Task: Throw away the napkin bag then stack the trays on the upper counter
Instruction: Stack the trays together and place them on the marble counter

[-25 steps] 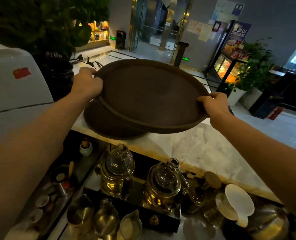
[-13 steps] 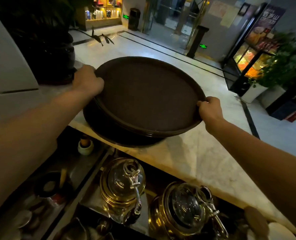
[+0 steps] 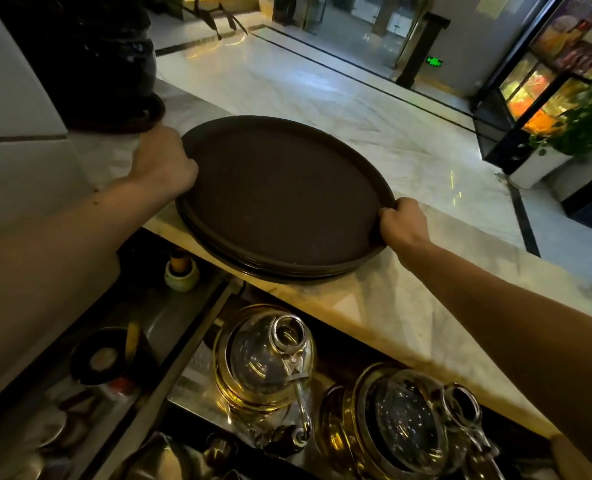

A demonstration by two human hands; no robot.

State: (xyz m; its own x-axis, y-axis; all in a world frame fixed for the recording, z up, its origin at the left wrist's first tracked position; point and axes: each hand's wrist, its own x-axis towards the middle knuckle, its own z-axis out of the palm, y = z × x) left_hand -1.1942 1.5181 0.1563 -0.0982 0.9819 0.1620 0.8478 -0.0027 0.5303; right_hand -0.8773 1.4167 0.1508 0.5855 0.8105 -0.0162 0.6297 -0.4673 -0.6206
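On the upper counter [image 3: 408, 306], the round brown trays [image 3: 280, 199] rest as 1 stack near the front edge, rims nearly aligned. The left hand [image 3: 164, 164] and right hand [image 3: 403, 221] each grip opposite rims, probably to square the stack. Tray count is unclear; no napkin bag is in view.
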